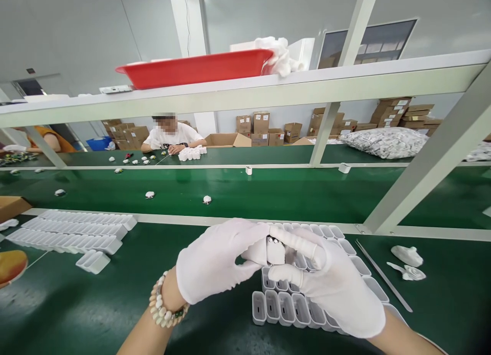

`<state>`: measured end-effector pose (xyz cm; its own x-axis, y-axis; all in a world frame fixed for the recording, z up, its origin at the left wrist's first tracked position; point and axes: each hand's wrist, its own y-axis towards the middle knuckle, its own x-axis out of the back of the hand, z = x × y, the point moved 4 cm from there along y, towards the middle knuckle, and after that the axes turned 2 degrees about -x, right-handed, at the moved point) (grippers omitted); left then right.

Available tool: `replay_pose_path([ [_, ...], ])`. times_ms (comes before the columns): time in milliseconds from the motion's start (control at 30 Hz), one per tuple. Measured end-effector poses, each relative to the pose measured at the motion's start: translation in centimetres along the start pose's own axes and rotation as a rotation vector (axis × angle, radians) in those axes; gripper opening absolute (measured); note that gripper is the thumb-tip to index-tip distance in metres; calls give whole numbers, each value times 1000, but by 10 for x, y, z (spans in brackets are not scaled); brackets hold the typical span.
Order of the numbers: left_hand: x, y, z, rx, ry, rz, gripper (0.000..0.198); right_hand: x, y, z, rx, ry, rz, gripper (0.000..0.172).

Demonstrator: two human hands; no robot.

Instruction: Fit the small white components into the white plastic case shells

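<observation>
My left hand (224, 258), in a white glove with a beaded bracelet at the wrist, and my right hand (330, 273), also gloved, meet at the centre. Between their fingertips they hold a small white part (275, 251) with small dark and shiny spots on its top edge; both hands have their fingers closed on it. Under and around my right hand stand rows of white open cups (286, 308), several with a dark slot in the bottom. The fingers partly hide the part and some cups.
Metal tweezers (383, 275) and crumpled white pieces (408, 263) lie at right. White cups in rows (72, 231) stand at left. Small white parts (207, 199) lie on the green belt (284, 191). A slanted post (425, 150) rises at right. A person (174, 132) sits across.
</observation>
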<state>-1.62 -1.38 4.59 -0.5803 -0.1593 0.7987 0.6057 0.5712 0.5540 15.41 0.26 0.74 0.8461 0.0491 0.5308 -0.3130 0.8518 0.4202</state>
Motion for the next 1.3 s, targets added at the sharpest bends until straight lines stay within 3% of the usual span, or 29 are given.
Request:
replay_pose_path([
  [100, 0, -1, -2, 1, -69, -96, 53, 1, -2, -2, -43, 132, -93, 59],
  [200, -1, -2, -3, 20, -111, -182, 54, 2, -5, 2, 131, 119, -210, 44],
  [300, -6, 0, -4, -8, -157, -233, 59, -5, -8, 6, 269, 14, -193, 35],
  [433, -18, 0, -3, -3, -110, -337, 55, -16, -7, -2, 79, -23, -147, 27],
  [533, -30, 1, 4, 78, -53, -332, 57, -21, -1, -12, -92, 3, -157, 17],
  [633, -36, 0, 20, 254, -66, -252, 64, -24, 18, -23, -153, 23, -140, 22],
  [733, -36, -10, 33, 483, -91, -107, 74, -24, 54, -43, -210, -42, -57, 25],
  [867, -49, -41, 25, 743, 15, 352, 84, -17, 110, -89, -320, -197, -35, 22],
  [967, -75, -66, 8, 807, -42, 669, 95, -13, 134, -131, -459, -350, -28, 29],
  [1067, -93, -76, 4, 830, -77, 705, 92, -17, 138, -164, -559, -483, 34, 34],
  [1133, -98, -77, 10, 848, -110, 690, 75, -23, 138, -179, -594, -557, 108, 33],
  [1233, -99, -74, 17, 836, -185, 700, 51, -36, 143, -189, -613, -658, 206, 32],
  [1300, -99, -72, 20, 837, -210, 702, 55, -48, 154, -188, -597, -704, 242, 34],
])
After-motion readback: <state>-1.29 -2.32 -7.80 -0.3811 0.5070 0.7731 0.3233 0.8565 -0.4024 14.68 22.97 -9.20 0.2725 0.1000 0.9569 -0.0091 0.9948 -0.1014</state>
